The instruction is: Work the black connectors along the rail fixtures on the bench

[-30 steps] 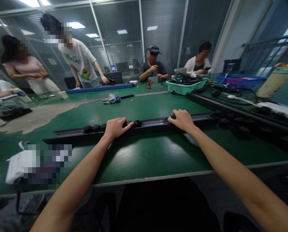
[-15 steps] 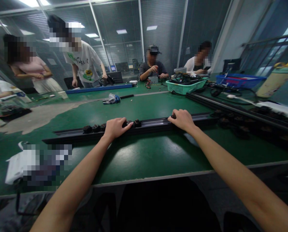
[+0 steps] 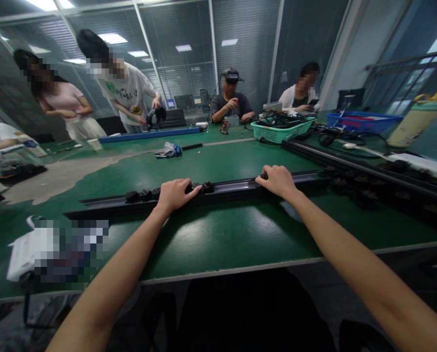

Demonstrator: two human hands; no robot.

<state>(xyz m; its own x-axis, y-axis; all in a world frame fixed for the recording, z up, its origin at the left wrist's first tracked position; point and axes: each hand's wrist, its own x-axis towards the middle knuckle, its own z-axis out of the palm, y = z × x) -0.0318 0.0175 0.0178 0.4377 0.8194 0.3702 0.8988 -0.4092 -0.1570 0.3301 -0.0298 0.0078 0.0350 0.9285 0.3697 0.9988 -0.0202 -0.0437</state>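
A long black rail (image 3: 236, 187) with a grey channel lies across the green table in front of me. My left hand (image 3: 175, 194) is closed over the rail, its thumb stretched along the near side by a small knobby black piece (image 3: 207, 187). More black pieces (image 3: 144, 194) stand in a row in the channel left of that hand. Further right, my right hand (image 3: 276, 181) pinches another small black piece (image 3: 264, 176) at the rail; only part of it shows between the fingers.
More black rails (image 3: 336, 159) and loose dark pieces (image 3: 368, 188) lie to the right. Beyond are a green basket (image 3: 277, 133) of cables, a blue basket (image 3: 365, 124) and a bottle (image 3: 416, 124). A grey glove (image 3: 169, 150) lies mid-table. Several people are across the table.
Both my hands and the rail stay practically in place. Across the table, the standing person in the white shirt has raised a dark object and brought both hands to it.
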